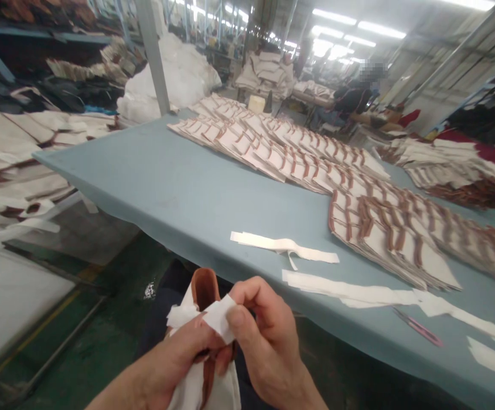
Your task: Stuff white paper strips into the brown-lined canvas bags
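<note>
My left hand [179, 356] is closed around a white fabric piece with brown trim [205, 287], held low in front of me before the table's edge. A brown-lined opening shows at its top. White strips [181, 315] stick out around the left thumb. My right hand [268, 336] pinches a short white strip [219, 319] between thumb and fingers, right against the left thumb. The lower part of the fabric piece hangs below both hands, partly hidden by them.
A blue-green table [145, 176] carries long overlapping rows of white pieces with brown edges [298, 162]. Nearer lie cream strips [358, 293] and pink-handled snips [420, 329]. More fabric stacks [21, 136] stand at left. A person [352, 99] sits far back.
</note>
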Available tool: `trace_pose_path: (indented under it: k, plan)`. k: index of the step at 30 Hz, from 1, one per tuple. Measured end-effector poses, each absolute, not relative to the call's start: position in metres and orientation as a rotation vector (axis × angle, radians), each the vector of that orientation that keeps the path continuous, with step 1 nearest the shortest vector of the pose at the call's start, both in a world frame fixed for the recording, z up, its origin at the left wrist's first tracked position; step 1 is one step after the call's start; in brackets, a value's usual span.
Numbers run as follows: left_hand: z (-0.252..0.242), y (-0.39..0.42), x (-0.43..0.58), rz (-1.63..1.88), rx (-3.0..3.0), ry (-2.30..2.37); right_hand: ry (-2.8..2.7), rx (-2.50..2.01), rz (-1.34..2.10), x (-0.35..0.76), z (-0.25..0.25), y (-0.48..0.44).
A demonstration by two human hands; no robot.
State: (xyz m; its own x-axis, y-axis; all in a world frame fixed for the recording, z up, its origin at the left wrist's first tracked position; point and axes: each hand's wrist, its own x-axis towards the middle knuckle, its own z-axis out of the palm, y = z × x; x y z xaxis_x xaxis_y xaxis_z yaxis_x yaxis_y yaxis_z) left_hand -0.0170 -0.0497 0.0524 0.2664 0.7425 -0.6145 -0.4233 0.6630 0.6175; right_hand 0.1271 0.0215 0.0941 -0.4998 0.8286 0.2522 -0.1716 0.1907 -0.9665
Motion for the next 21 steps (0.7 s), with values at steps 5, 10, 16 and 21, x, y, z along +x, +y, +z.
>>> trace_pose_path:
  k: [5, 10, 16, 21]
  plan:
    - [0.054, -0.064, -0.039, 0.649, 0.717, 1.232, -1.435, -0.873, 1.833, 0.13, 0.104, 0.027]
    - [0.07, -0.075, -0.073, 0.807, 1.087, 1.568, -1.656, -1.119, 1.733, 0.137, 0.12, 0.034]
    - [0.092, -0.072, -0.062, 0.908, 0.974, 1.404, -2.036, -1.124, 1.28, 0.142, 0.123, 0.022]
    - [0.088, -0.066, -0.046, 0.952, 0.8, 1.309, -2.127, -1.068, 1.193, 0.145, 0.12, 0.017]
